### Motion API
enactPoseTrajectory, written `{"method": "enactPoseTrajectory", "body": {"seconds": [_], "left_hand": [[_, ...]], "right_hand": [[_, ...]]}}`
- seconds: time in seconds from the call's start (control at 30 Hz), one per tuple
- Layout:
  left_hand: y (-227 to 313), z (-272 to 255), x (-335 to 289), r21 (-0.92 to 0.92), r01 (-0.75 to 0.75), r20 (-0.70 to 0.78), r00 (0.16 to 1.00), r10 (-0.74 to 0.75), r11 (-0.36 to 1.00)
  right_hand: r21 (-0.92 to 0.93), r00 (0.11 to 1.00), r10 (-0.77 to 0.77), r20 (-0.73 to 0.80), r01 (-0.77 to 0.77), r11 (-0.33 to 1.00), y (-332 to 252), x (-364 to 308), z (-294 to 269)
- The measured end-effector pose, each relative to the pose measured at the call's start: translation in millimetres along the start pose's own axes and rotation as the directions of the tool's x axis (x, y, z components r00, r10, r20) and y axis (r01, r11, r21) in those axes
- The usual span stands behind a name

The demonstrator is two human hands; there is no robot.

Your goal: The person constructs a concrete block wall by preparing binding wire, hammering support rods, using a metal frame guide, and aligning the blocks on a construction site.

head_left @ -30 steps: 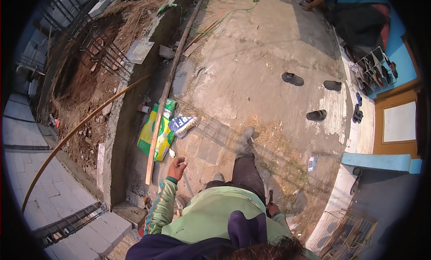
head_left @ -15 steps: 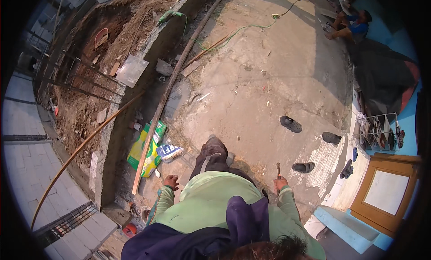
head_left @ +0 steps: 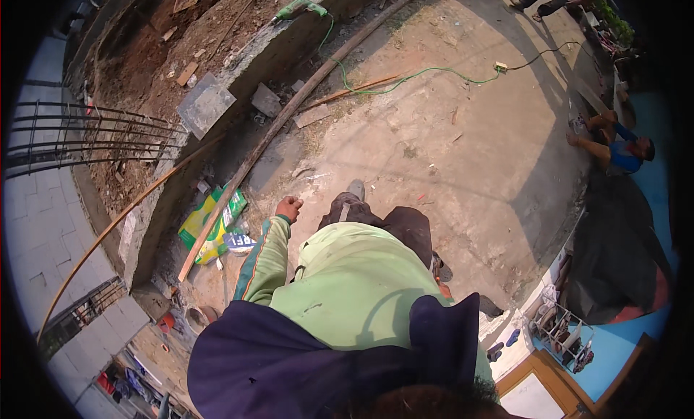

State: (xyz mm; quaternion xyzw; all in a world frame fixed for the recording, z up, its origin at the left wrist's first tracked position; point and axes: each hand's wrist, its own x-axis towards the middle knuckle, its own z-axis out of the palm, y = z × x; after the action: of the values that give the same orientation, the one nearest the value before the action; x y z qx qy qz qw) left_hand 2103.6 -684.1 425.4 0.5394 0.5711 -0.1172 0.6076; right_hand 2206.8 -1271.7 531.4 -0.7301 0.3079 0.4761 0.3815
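My left hand (head_left: pixel 290 208) hangs ahead of my body on the left, above the concrete ground. Its fingers are curled in, and nothing shows in them. My right hand (head_left: pixel 444 292) is mostly covered by my light green shirt at the right of my body. From it sticks up a short hand tool (head_left: pixel 437 263) with a dark end, small and partly hidden, so its exact kind cannot be made out. My right hand is closed round its handle. One shoe (head_left: pixel 356 188) shows in front of me on the ground.
A long wooden pole (head_left: pixel 289 108) lies at the left, by a low concrete wall (head_left: pixel 253 57) bearing a green power drill (head_left: pixel 300 9). Yellow-green sacks (head_left: pixel 210 216) lie beneath its near end. A green cord (head_left: pixel 412 79) crosses ahead. A seated person (head_left: pixel 627 154) is at the right.
I have moved forward and the view has swung right. My left hand has swung forward. My right hand with the tool has gone partly behind my shirt. The ground sandals left the view.
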Motion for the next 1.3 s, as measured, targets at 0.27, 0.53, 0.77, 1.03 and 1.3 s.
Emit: {"method": "enactPoseTrajectory", "body": {"seconds": [0.27, 0.53, 0.77, 1.03, 1.3], "left_hand": [[198.6, 125.7, 46.2, -0.071, -0.271, -0.021, 0.963, 0.270, 0.960], [224.7, 228.0, 24.9, 0.163, 0.325, -0.062, 0.946, -0.320, 0.931], [365.6, 328.9, 30.0, 0.085, 0.176, -0.033, 0.984, -0.174, 0.981], [500.9, 428.9, 110.7, -0.032, 0.106, -0.072, 0.992, -0.108, 0.994], [618.3, 518.3, 214.2, 0.055, 0.186, -0.063, 0.981, -0.183, 0.981]], "right_hand": [[-0.236, 0.994, 0.022, 0.105, 0.003, 0.972, -162.4, 72.6, -77.5], [-0.091, 0.994, 0.092, 0.058, -0.087, 0.992, -367.5, 161.6, -241.4], [0.235, 0.951, -0.217, -0.219, 0.267, 0.935, -557.8, 233.5, -396.7], [0.023, 0.997, -0.031, -0.074, 0.033, 0.999, -647.7, 303.1, -440.1], [-0.326, 0.994, -0.030, 0.101, 0.061, 0.943, -689.2, 341.5, -460.1]]}}
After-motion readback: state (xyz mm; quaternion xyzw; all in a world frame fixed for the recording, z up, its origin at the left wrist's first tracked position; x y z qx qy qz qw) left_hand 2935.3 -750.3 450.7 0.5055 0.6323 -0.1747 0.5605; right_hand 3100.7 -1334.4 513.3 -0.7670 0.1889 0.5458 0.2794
